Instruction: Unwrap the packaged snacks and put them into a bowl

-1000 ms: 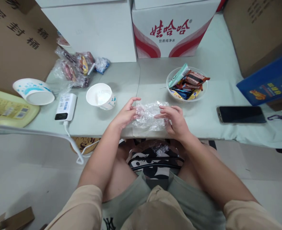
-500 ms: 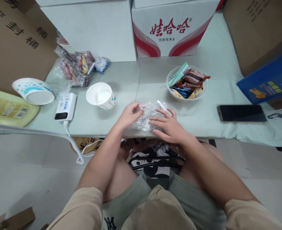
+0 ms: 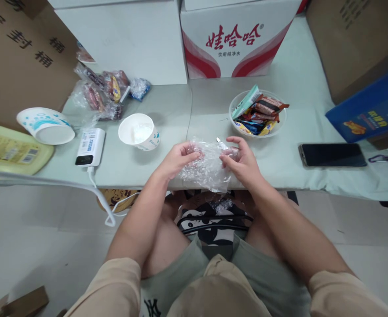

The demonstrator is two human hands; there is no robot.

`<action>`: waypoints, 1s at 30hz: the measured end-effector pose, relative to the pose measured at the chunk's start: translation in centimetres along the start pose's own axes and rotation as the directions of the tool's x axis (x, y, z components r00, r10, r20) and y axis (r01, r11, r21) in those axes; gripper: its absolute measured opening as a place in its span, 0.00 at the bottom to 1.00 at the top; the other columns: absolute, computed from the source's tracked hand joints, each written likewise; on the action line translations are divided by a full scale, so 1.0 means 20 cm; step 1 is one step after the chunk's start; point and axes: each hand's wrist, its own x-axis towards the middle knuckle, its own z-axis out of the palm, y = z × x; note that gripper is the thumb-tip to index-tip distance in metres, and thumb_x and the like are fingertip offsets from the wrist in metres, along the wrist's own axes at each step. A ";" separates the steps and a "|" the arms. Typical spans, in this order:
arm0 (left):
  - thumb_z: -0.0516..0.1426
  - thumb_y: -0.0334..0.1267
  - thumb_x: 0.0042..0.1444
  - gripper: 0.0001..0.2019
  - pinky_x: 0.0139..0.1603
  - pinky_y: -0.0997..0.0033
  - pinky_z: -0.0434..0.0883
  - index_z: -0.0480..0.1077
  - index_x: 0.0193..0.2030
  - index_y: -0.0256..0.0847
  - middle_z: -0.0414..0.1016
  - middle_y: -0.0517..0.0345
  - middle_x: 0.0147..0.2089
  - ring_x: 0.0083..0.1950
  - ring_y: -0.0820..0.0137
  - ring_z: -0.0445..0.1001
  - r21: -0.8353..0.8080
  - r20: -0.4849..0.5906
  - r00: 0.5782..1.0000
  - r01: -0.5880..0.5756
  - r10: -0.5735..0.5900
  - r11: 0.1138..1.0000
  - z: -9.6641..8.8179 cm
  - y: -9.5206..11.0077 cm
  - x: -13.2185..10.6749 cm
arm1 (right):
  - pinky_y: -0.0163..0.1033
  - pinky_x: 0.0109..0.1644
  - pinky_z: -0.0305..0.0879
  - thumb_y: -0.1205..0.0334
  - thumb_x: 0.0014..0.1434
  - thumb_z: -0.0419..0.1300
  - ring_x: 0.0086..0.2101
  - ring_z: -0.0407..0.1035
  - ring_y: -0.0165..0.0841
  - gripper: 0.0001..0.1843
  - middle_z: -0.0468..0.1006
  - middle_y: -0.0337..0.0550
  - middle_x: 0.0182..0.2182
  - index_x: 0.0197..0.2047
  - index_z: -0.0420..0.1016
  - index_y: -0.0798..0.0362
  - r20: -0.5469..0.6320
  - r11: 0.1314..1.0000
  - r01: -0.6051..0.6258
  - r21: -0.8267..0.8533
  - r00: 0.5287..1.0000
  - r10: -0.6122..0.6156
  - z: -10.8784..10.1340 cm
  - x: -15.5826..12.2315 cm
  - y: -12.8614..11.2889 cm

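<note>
A crumpled sheet of clear plastic film [image 3: 210, 169] stretches between my two hands near the table's front edge. My left hand [image 3: 181, 159] pinches its left side, thumb against fingers. On the other side, my right hand [image 3: 242, 160] is closed on the film's right part. A small white object [image 3: 218, 140] with a pale tip pokes out beside my right fingers; its kind I cannot make out. Left of the hands stands a white paper cup [image 3: 139, 132] with something whitish inside. Beyond my right hand, a clear plastic bowl [image 3: 258, 132] holds several wrapped snacks [image 3: 263, 108].
A power bank [image 3: 90, 147] with a cable, a tipped paper bowl [image 3: 45, 126] and a yellow bottle [image 3: 19, 147] lie at left, near bagged snacks [image 3: 101, 94]. White cartons [image 3: 236, 44] stand behind. To the right are a phone [image 3: 332, 155], a carabiner [image 3: 387, 160] and a blue box [image 3: 372, 108].
My right hand has gone from fingers spread over the film to gripping its right side. The film is now lifted and spread wider, hanging towards the table edge.
</note>
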 end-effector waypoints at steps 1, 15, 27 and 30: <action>0.70 0.46 0.42 0.19 0.32 0.73 0.70 0.72 0.36 0.37 0.78 0.57 0.32 0.33 0.71 0.76 0.018 -0.025 1.000 0.009 -0.009 1.000 0.00 0.00 0.00 | 0.44 0.38 0.74 0.51 0.53 0.67 0.31 0.74 0.33 0.30 0.77 0.39 0.37 0.56 0.60 0.43 -0.035 0.999 0.011 0.039 0.999 -0.010 0.00 0.00 0.00; 0.67 0.36 0.48 0.32 0.28 0.73 0.69 0.61 0.59 0.47 0.74 0.65 0.28 0.25 0.73 0.74 0.052 -0.153 0.988 -0.019 0.027 0.998 -0.02 -0.04 0.02 | 0.39 0.29 0.70 0.47 0.54 0.66 0.26 0.75 0.34 0.24 0.79 0.36 0.30 0.45 0.59 0.45 -0.027 0.966 -0.190 0.177 0.980 0.198 -0.01 0.03 0.02; 0.63 0.37 0.52 0.21 0.34 0.72 0.69 0.74 0.54 0.41 0.75 0.60 0.35 0.31 0.73 0.70 0.535 0.044 0.961 -0.253 0.273 0.806 -0.05 -0.05 -0.01 | 0.44 0.41 0.71 0.60 0.56 0.63 0.31 0.71 0.34 0.24 0.79 0.39 0.34 0.57 0.73 0.46 0.074 0.900 0.253 -0.354 0.967 -0.243 -0.04 0.01 0.06; 0.60 0.35 0.55 0.16 0.39 0.69 0.70 0.77 0.51 0.40 0.76 0.58 0.37 0.32 0.72 0.70 0.705 0.036 0.937 -0.271 0.349 0.655 -0.05 -0.06 0.00 | 0.43 0.40 0.70 0.63 0.57 0.61 0.29 0.68 0.33 0.18 0.76 0.40 0.30 0.51 0.78 0.49 0.055 0.815 0.279 -0.508 0.955 -0.293 -0.04 0.02 0.08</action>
